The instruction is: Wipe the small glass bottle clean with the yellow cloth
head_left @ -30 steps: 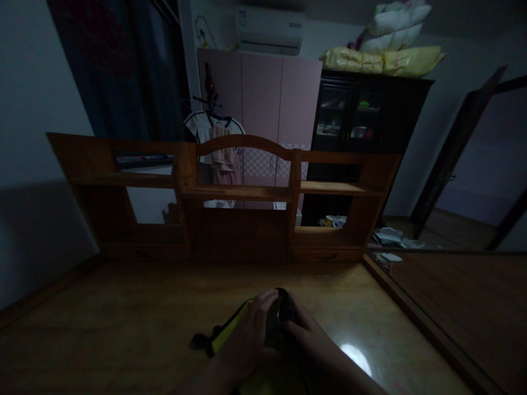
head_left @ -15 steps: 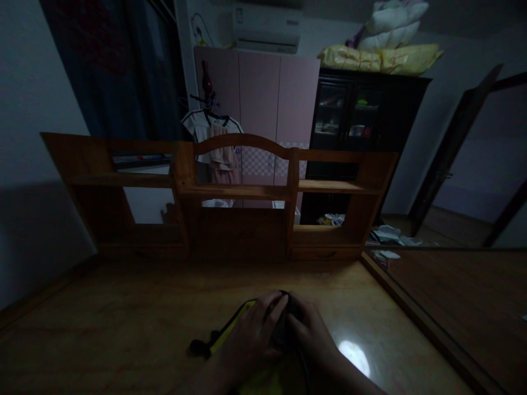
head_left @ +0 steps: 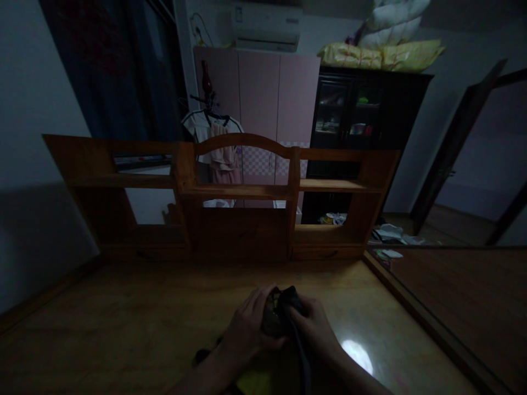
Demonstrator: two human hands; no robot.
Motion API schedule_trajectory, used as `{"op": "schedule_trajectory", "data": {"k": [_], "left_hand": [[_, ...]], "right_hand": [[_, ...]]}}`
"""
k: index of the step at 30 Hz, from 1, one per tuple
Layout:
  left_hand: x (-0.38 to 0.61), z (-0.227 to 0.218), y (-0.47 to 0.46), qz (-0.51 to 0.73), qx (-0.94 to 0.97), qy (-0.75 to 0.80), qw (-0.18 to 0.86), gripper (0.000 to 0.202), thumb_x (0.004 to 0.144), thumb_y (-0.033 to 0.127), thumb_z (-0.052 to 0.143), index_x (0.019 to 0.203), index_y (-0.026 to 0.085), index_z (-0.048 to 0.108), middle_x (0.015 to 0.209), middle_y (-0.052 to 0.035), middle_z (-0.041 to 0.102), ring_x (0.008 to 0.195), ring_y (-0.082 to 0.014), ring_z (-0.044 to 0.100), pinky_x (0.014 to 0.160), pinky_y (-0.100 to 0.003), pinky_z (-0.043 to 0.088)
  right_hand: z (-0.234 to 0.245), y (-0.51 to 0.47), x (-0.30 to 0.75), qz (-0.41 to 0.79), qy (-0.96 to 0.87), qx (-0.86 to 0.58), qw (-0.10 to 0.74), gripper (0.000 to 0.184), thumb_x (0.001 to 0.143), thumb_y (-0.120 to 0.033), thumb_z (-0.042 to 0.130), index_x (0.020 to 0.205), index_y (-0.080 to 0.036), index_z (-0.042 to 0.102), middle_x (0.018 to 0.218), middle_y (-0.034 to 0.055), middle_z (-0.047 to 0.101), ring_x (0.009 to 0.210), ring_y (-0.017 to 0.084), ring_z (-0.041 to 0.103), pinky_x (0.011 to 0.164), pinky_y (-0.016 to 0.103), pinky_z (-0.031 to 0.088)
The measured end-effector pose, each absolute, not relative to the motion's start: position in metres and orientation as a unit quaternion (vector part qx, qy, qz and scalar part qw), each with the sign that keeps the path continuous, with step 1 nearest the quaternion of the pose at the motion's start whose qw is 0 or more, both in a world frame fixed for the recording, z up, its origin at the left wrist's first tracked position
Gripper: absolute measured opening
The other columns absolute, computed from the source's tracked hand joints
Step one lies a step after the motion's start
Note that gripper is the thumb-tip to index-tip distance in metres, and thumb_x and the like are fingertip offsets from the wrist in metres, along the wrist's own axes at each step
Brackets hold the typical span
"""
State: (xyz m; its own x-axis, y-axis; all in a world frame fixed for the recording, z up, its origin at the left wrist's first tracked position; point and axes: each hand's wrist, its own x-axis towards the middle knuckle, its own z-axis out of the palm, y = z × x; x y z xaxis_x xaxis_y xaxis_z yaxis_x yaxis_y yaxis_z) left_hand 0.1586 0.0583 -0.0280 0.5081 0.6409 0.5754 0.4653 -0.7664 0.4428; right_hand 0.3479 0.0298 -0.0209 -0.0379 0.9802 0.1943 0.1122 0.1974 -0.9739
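Below my wrists, a yellow and black fabric item (head_left: 254,379), which looks like a bag, lies on the wooden desktop (head_left: 135,312). My left hand (head_left: 249,323) curves around a dark, rounded, slightly shiny thing (head_left: 272,317) with yellow specks near its top. Whether this is part of the bag I cannot tell. Pinched in my right hand (head_left: 315,326) is black fabric (head_left: 291,299) beside the rounded thing, with a dark strap-like edge (head_left: 303,359) running down towards me. A black end piece (head_left: 201,356) shows left of my left wrist. My forearms hide much of the item.
A wooden shelf unit (head_left: 236,191) stands along the far edge of the desk. On the right a raised wooden rim (head_left: 405,307) borders the surface. A bright light reflection lies right of my right forearm. Dim light darkens details.
My hands have moved slightly apart at the top. The dark rounded thing now shows between them, and the black fabric is pulled to the right. Less of the yellow fabric is visible.
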Motion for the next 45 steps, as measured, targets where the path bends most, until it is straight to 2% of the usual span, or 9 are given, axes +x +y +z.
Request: {"op": "schedule_trajectory", "data": {"k": [4,10,13,18,27,31,38,41,45], "left_hand": [[0.157,-0.027,0.061,0.398,0.836,0.349,0.146,0.090,0.063,0.026,0.082,0.137,0.023,0.031,0.129,-0.0114,0.052,0.117,-0.0302,0.055,0.100,-0.046,0.048],[0.157,-0.027,0.063,0.450,0.790,0.366,0.200,0.086,0.065,0.029,0.082,0.137,0.024,0.034,0.131,-0.0105,0.051,0.120,-0.0296,0.053,0.101,-0.048,0.046],[0.158,-0.024,0.063,0.499,0.747,0.352,0.262,0.085,0.066,0.030,0.081,0.136,0.023,0.034,0.132,-0.0106,0.050,0.119,-0.0280,0.054,0.100,-0.045,0.047],[0.157,-0.022,0.061,0.521,0.728,0.310,0.320,0.087,0.065,0.035,0.082,0.136,0.023,0.033,0.135,-0.0108,0.048,0.122,-0.0282,0.052,0.103,-0.045,0.044],[0.159,-0.022,0.058,0.550,0.702,0.299,0.340,0.091,0.065,0.054,0.080,0.135,0.022,0.031,0.132,-0.0128,0.051,0.119,-0.0300,0.054,0.099,-0.043,0.049],[0.157,-0.021,0.058,0.540,0.709,0.312,0.330,0.090,0.066,0.053,0.080,0.135,0.023,0.031,0.130,-0.0114,0.053,0.117,-0.0286,0.057,0.098,-0.042,0.050],[0.157,-0.028,0.063,0.513,0.741,0.319,0.293,0.089,0.066,0.037,0.081,0.137,0.023,0.030,0.131,-0.0121,0.051,0.118,-0.0292,0.055,0.099,-0.045,0.048],[0.156,-0.027,0.065,0.491,0.780,0.311,0.234,0.090,0.064,0.034,0.082,0.137,0.023,0.031,0.132,-0.0125,0.050,0.119,-0.0296,0.054,0.100,-0.046,0.048],[0.155,-0.024,0.061,0.410,0.875,0.247,0.079,0.090,0.070,0.035,0.081,0.142,0.022,0.028,0.136,-0.0139,0.047,0.125,-0.0301,0.049,0.103,-0.047,0.045]], "right_hand": [[-0.023,0.032,0.346,0.532,-0.497,-0.448,0.519,0.030,0.076,-0.031,0.070,0.098,-0.012,0.071,0.093,0.0077,0.071,0.092,0.029,0.063,0.078,0.034,0.048],[-0.011,0.025,0.334,0.741,-0.361,-0.260,0.503,0.040,0.077,-0.027,0.070,0.115,-0.013,0.063,0.104,0.0119,0.070,0.096,0.029,0.066,0.087,0.039,0.049],[-0.006,0.021,0.330,0.754,-0.345,-0.239,0.505,0.046,0.079,-0.029,0.074,0.121,-0.016,0.060,0.112,0.0121,0.068,0.102,0.029,0.065,0.090,0.040,0.048],[-0.009,0.020,0.331,0.748,-0.352,-0.218,0.520,0.042,0.082,-0.027,0.076,0.120,-0.016,0.061,0.111,0.0116,0.069,0.103,0.028,0.065,0.090,0.040,0.050],[-0.017,0.027,0.334,0.730,-0.340,-0.257,0.534,0.032,0.076,-0.029,0.082,0.099,-0.010,0.070,0.091,0.0119,0.074,0.079,0.026,0.071,0.075,0.035,0.054],[-0.018,0.027,0.335,0.732,-0.333,-0.267,0.531,0.032,0.076,-0.030,0.081,0.098,-0.010,0.070,0.091,0.0122,0.074,0.079,0.026,0.071,0.075,0.035,0.054],[-0.008,0.022,0.334,0.743,-0.320,-0.261,0.528,0.041,0.075,-0.029,0.082,0.109,-0.013,0.066,0.097,0.0107,0.072,0.090,0.027,0.069,0.083,0.037,0.052],[-0.009,0.022,0.332,0.734,-0.333,-0.265,0.529,0.042,0.074,-0.026,0.079,0.111,-0.011,0.066,0.096,0.0113,0.072,0.089,0.028,0.068,0.081,0.037,0.052],[-0.025,0.027,0.332,0.671,-0.389,-0.320,0.544,0.036,0.068,-0.020,0.076,0.102,-0.012,0.069,0.093,0.0095,0.072,0.086,0.027,0.067,0.079,0.036,0.052]]}}
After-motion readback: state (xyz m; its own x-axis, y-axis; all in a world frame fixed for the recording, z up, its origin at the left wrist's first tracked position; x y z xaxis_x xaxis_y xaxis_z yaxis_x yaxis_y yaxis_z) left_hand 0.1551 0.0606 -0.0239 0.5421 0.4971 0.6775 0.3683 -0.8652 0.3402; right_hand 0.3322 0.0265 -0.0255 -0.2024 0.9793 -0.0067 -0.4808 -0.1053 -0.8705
